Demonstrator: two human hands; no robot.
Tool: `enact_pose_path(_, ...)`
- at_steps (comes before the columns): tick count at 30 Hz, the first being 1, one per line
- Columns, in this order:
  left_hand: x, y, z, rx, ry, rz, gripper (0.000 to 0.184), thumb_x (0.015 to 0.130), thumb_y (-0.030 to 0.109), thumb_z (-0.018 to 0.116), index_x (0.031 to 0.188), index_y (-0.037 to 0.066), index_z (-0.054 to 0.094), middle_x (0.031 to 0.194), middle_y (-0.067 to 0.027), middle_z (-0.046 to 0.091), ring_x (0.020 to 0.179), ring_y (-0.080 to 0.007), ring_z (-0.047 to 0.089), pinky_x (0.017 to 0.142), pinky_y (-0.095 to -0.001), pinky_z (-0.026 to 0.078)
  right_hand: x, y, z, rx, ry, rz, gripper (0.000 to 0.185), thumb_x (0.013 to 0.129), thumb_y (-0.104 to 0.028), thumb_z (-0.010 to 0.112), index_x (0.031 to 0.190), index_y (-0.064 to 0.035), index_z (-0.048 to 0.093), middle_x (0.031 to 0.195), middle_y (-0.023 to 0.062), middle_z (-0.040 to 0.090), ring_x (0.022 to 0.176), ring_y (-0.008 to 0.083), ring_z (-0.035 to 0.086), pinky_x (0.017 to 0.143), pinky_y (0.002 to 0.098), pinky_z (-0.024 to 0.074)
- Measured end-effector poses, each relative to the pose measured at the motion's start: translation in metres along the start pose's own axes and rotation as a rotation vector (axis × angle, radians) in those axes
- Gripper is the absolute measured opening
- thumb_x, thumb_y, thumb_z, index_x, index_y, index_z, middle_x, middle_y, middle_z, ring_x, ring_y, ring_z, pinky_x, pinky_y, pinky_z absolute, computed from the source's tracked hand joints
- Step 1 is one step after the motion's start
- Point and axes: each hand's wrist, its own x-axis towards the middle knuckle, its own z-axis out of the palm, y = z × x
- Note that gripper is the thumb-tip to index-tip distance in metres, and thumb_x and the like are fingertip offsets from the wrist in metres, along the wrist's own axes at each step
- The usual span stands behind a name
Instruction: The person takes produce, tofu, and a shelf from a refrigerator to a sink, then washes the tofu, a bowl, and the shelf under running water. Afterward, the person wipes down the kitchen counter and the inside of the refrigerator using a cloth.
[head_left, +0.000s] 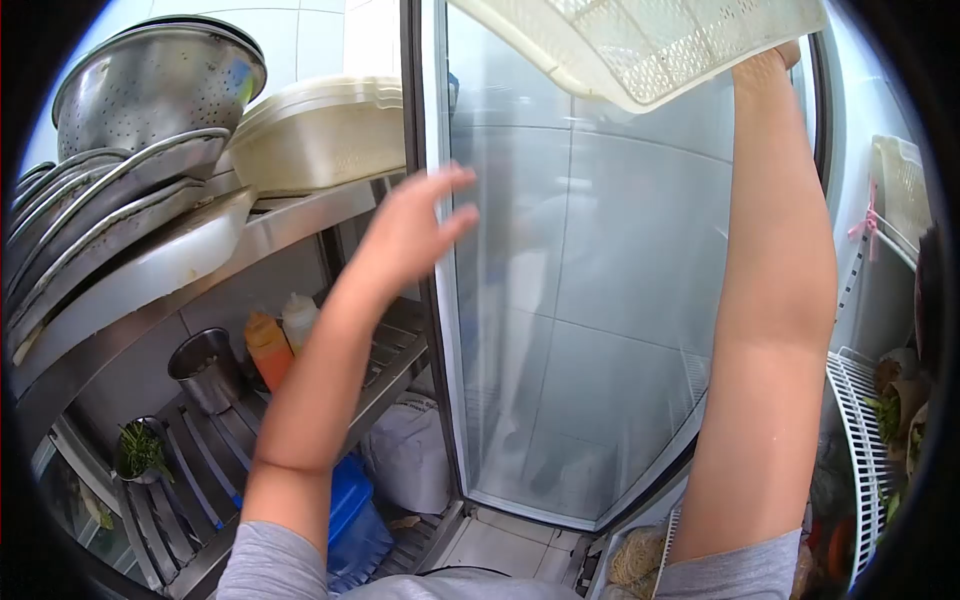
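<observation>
At the top of the head view, a cream plastic basket (pixel 655 55) with perforated sides is held up by my right hand (pixel 783 57). That hand is mostly hidden behind the basket's right end, and my right arm is stretched high. My left hand (pixel 413 222) is raised in front of the door's left edge, slightly blurred. Its thumb and fingers are apart and nothing is in them. Behind both arms a glass door (pixel 590 300) stands open, its pane reflecting tiles.
The left rack carries a steel colander (pixel 165 85), stacked metal trays (pixel 110 205) and cream tubs (pixel 320 135). Lower are an orange squeeze bottle (pixel 267 348), a steel pot (pixel 207 368), a bowl of greens (pixel 143 448) and a blue container (pixel 355 515). White wire shelves (pixel 858 440) hold vegetables at right.
</observation>
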Motion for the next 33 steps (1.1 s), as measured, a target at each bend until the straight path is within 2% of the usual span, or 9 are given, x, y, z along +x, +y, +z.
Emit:
enact_pose_path(2,0.041,-0.01,-0.02,0.302,0.284,0.132,0.035,0.079,0.017,0.065,0.112,0.007,0.059,0.122,-0.0148,0.056,0.122,-0.0293,0.046,0.104,-0.039,0.034,-0.001,0.003,-0.011,0.013,-0.003,0.009,0.049,0.094,-0.029,0.027,0.13,0.0023,0.039,0.137,0.0178,0.037,0.128,0.0297,0.034,0.108,0.0371,0.0246)
enact_pose_path(4,0.081,-0.038,-0.033,0.908,0.502,0.04,0.045,0.079,0.025,0.066,0.12,0.014,0.054,0.128,-0.0105,0.052,0.126,-0.0266,0.041,0.104,-0.0584,0.023,0.0,0.008,-0.018,0.023,-0.005,0.017,0.05,0.094,-0.029,0.027,0.131,0.0021,0.038,0.139,0.0175,0.036,0.129,0.0294,0.033,0.109,0.0368,0.0237)
enact_pose_path(7,0.099,-0.049,-0.061,1.236,0.418,-0.03,0.049,0.076,0.026,0.069,0.121,0.016,0.054,0.127,-0.0078,0.052,0.123,-0.0251,0.044,0.101,-0.06,0.026,0.0,0.011,-0.026,0.044,-0.01,0.022,0.05,0.094,-0.028,0.027,0.133,0.0019,0.037,0.141,0.017,0.034,0.131,0.0289,0.031,0.11,0.0364,0.0225)
enact_pose_path(10,0.103,-0.035,-0.076,1.185,0.171,-0.314,0.049,0.072,0.027,0.072,0.118,0.017,0.056,0.12,-0.0074,0.057,0.117,-0.0242,0.048,0.1,-0.0539,0.03,-0.002,0.014,-0.034,0.071,-0.007,0.021,0.051,0.094,-0.027,0.027,0.135,0.0017,0.035,0.142,0.0166,0.032,0.132,0.0284,0.03,0.111,0.036,0.0212)
enact_pose_path(15,0.081,-0.022,-0.098,1.031,0.426,-0.191,0.037,0.069,0.022,0.073,0.104,0.018,0.065,0.102,-0.0022,0.065,0.106,-0.0213,0.055,0.094,-0.0417,0.034,-0.004,0.015,-0.046,0.069,-0.002,0.001,0.049,0.092,-0.025,0.03,0.133,0.0015,0.038,0.141,0.0188,0.034,0.132,0.03,0.03,0.111,0.0379,0.0205)
enact_pose_path(19,0.073,-0.004,-0.1,0.929,0.538,0.052,0.036,0.068,0.02,0.072,0.103,0.017,0.065,0.102,-0.0028,0.064,0.104,-0.0211,0.055,0.095,-0.0401,0.034,-0.009,0.013,-0.056,0.031,0.029,0.017,0.044,0.091,-0.025,0.036,0.126,0.0015,0.044,0.133,0.0198,0.04,0.125,0.0302,0.035,0.107,0.0394,0.0238)
enact_pose_path(25,0.065,0.009,-0.075,0.991,0.602,0.203,0.043,0.068,0.022,0.073,0.108,0.015,0.062,0.116,-0.0088,0.058,0.113,-0.0305,0.049,0.098,-0.0431,0.033,-0.041,-0.008,-0.05,-0.081,0.069,0.052,0.042,0.092,-0.029,0.039,0.12,0.0012,0.049,0.124,0.0164,0.046,0.116,0.0265,0.041,0.101,0.0375,0.0293)
enact_pose_path(27,0.035,0.017,-0.063,0.611,0.673,0.435,0.043,0.069,0.018,0.072,0.11,0.014,0.061,0.122,-0.0117,0.053,0.118,-0.0329,0.045,0.102,-0.0445,0.031,-0.056,-0.021,-0.045,-0.137,0.099,0.07,0.042,0.092,-0.03,0.04,0.118,0.0011,0.051,0.121,0.0153,0.048,0.113,0.0252,0.042,0.099,0.0369,0.0312)
enact_pose_path(33,-0.092,-0.012,0.004,0.153,0.458,0.125,0.041,0.072,0.008,0.065,0.113,0.011,0.059,0.125,-0.01,0.051,0.122,-0.0297,0.043,0.104,-0.0405,0.031,-0.16,-0.085,-0.011,-0.345,0.323,0.128,0.042,0.093,-0.034,0.043,0.112,0.0008,0.056,0.112,0.0119,0.055,0.104,0.0214,0.048,0.093,0.035,0.0367)
